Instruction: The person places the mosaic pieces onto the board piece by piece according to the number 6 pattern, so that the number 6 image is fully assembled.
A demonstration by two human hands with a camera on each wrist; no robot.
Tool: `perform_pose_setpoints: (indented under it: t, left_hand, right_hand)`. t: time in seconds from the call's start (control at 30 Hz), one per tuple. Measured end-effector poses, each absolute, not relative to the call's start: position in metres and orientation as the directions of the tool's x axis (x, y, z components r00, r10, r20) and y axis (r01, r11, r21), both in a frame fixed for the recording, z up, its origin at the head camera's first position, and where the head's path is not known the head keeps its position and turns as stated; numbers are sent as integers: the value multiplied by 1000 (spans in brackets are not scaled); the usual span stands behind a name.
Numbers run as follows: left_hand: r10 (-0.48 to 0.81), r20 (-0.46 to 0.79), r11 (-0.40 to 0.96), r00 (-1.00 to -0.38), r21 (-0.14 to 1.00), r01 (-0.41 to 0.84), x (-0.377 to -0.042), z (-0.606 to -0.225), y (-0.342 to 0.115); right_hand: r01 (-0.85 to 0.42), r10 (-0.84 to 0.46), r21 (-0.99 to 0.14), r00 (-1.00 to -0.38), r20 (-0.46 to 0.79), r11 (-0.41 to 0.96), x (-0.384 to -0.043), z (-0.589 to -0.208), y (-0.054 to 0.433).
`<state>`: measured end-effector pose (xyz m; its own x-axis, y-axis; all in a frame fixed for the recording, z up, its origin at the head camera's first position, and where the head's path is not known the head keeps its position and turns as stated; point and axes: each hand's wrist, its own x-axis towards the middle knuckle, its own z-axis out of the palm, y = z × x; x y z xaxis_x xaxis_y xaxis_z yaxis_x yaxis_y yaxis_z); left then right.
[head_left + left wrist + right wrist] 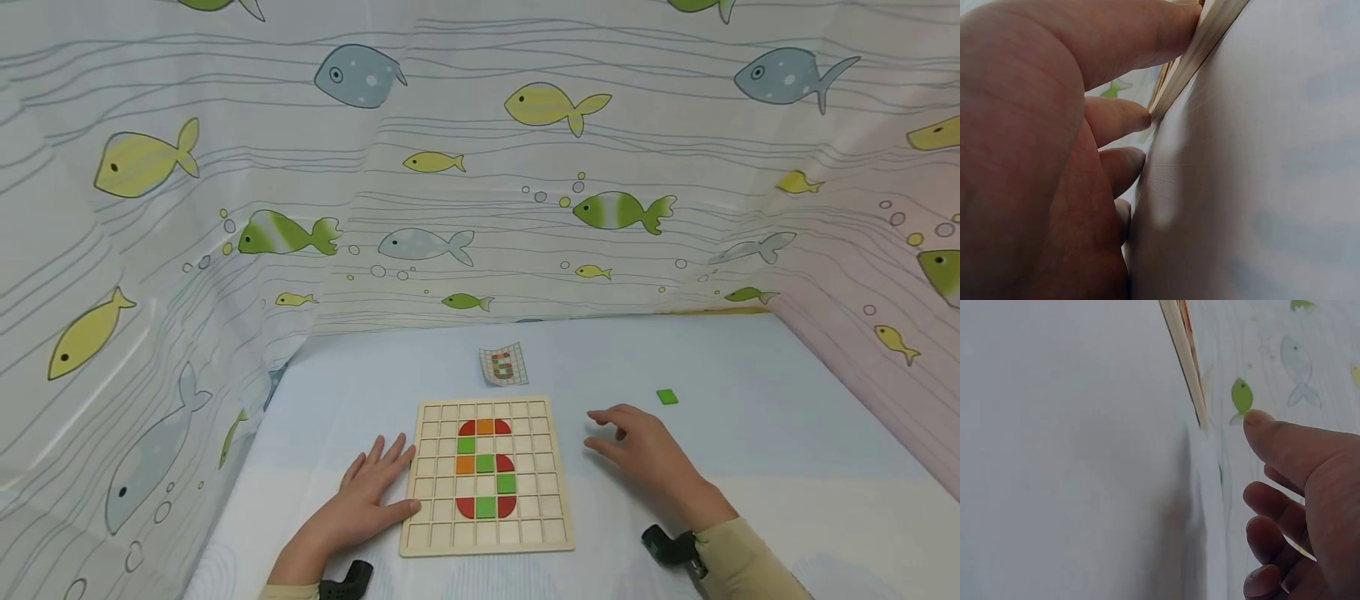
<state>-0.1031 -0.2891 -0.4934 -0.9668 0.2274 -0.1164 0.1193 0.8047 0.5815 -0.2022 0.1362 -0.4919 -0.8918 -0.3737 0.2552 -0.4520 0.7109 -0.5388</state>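
Observation:
A wooden grid board [441, 537] lies in front of the person, with red, orange and green tiles [486, 463] set in its squares in the shape of a 6 or an S. The left hand [367, 492] rests at the board's left edge, its thumb and a fingertip touching the side. In the left wrist view the thumb [1141, 37] meets the board's wooden rim [1191, 59]. Right of the board hovers the right hand [645, 446], fingers loosely bent and nothing between them. Beyond that hand lies a loose green square tile [667, 397].
A small paper card [504, 364] printed with a gridded coloured pattern lies behind the board. A pale cloth [360, 375] covers the table. Fish-patterned curtain [480, 200] encloses the back and both sides. Each wrist wears a black camera [671, 546].

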Motion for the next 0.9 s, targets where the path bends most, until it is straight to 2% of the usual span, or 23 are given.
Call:
perform_pose_setpoints:
  t: [0.33,0.6,0.9]
  left_hand:
    - [211,-132,812,-969,576,99,-102,-493,-288]
    - [203,-143,814,-969,575,86,-100,-492,-288]
    - [215,-124,813,-969,572,107,-101,-490,-287]
  right_hand:
    - [-379,-290,-502,-924,250,777,-225,-496,172]
    - [-361,-262,-486,-929,261,796,-237,-498,191]
    - [-360,-225,-441,-917,330,822,-248,-508,205]
